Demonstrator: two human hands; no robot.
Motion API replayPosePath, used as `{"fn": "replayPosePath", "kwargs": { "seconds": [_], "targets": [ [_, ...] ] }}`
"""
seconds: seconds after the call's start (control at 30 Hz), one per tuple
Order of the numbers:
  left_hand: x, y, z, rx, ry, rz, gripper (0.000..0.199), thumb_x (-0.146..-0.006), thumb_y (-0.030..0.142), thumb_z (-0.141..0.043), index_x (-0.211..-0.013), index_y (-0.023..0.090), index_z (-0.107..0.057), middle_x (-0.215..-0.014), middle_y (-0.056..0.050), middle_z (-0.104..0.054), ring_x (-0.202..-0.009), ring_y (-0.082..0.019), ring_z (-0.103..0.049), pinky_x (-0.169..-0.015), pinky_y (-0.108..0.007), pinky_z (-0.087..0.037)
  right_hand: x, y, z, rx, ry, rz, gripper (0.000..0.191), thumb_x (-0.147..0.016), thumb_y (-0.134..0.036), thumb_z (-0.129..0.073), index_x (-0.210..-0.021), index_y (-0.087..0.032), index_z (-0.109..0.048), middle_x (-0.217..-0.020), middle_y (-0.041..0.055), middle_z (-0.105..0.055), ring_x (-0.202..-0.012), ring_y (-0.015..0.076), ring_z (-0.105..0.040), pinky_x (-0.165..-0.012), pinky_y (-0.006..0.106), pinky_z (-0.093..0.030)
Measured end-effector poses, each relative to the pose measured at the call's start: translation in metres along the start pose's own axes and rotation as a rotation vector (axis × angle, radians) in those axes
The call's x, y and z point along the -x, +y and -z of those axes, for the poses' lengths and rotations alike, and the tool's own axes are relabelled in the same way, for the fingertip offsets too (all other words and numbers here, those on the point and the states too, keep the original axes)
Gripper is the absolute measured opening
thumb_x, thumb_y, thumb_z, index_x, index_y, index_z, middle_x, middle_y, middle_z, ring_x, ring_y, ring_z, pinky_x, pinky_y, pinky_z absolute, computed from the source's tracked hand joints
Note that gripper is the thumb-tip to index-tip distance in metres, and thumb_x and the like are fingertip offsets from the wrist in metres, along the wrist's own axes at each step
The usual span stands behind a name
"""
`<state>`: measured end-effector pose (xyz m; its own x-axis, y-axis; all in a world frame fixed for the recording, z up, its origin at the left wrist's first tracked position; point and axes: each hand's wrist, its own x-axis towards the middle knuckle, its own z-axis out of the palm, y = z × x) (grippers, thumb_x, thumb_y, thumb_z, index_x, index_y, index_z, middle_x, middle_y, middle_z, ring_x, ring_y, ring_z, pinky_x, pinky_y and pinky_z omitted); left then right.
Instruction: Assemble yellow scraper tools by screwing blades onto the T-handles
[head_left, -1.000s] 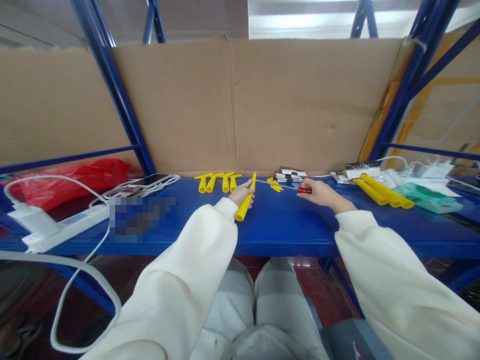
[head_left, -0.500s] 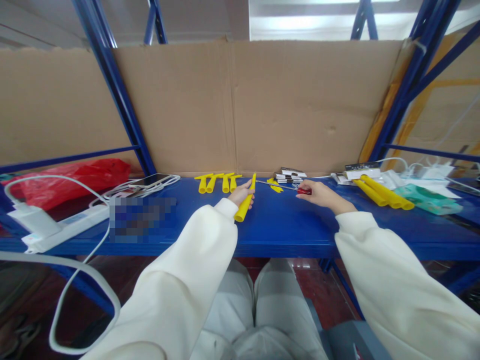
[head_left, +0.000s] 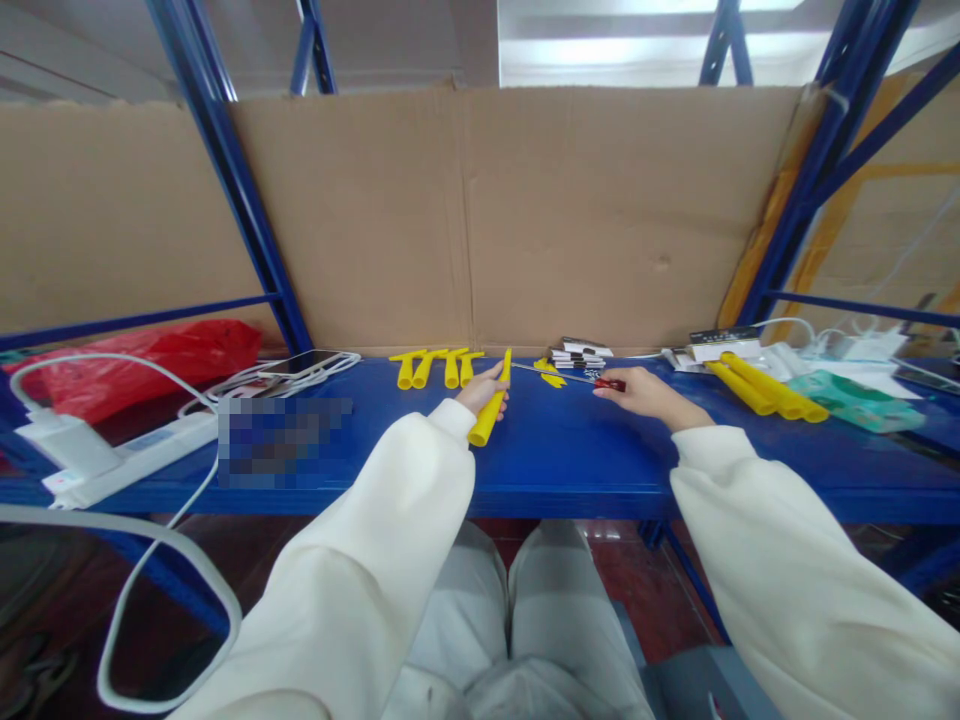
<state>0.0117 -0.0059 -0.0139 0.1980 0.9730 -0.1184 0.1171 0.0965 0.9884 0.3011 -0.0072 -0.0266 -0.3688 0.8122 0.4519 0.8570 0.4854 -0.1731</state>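
Note:
My left hand [head_left: 486, 388] is closed around a yellow plastic tube with a crosspiece at its far end [head_left: 486, 423], its open end tilted toward me. In my right hand [head_left: 645, 392] is a screwdriver [head_left: 611, 385] with a red handle, its long thin shaft pointing left at the upper part of the yellow tube. Whether the tip touches the tube I cannot tell. Small yellow pieces [head_left: 553, 378] lie behind the shaft. Several similar yellow T-shaped tubes [head_left: 421, 372] stand in a row left of my left hand.
Small black-and-white boxes [head_left: 579, 353] are stacked at the back. More yellow tubes [head_left: 765, 388] lie at right beside a green packet [head_left: 859, 400]. At left are a red plastic bag [head_left: 150, 365], a white power strip [head_left: 150, 460] and cables. A cardboard sheet [head_left: 525, 220] backs the blue table [head_left: 570, 450].
The screwdriver handle seems slightly turned in my right hand. My left hand and the yellow tube stay in place.

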Motion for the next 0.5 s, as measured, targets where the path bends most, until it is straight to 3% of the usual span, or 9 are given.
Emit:
{"fn": "replayPosePath", "kwargs": {
  "seconds": [0.23, 0.5],
  "targets": [
    [0.0001, 0.0003, 0.0004, -0.002, -0.009, 0.019, 0.073, -0.094, 0.013, -0.047, -0.158, 0.030, -0.017, -0.058, 0.006, -0.045, -0.042, -0.008, -0.044, -0.041, -0.017, -0.037, -0.0010, 0.0054, -0.0029, -0.006, 0.083, -0.014, 0.016, -0.080, -0.037, -0.065, -0.085, -0.022, -0.063, -0.078, 0.0054, -0.071, -0.069, 0.0198, -0.063, -0.062, 0.027, -0.044],
    [-0.0013, 0.0008, 0.0012, -0.021, -0.027, 0.027, 0.068, -0.096, 0.014, -0.044, -0.157, 0.033, -0.020, -0.061, 0.006, -0.045, -0.043, -0.008, -0.045, -0.043, -0.018, -0.039, 0.0006, 0.0036, 0.0014, 0.034, 0.031, -0.031, 0.019, -0.083, -0.041, -0.060, -0.079, -0.023, -0.064, -0.076, 0.0052, -0.071, -0.069, 0.0203, -0.062, -0.062, 0.028, -0.043]
  ]
}}
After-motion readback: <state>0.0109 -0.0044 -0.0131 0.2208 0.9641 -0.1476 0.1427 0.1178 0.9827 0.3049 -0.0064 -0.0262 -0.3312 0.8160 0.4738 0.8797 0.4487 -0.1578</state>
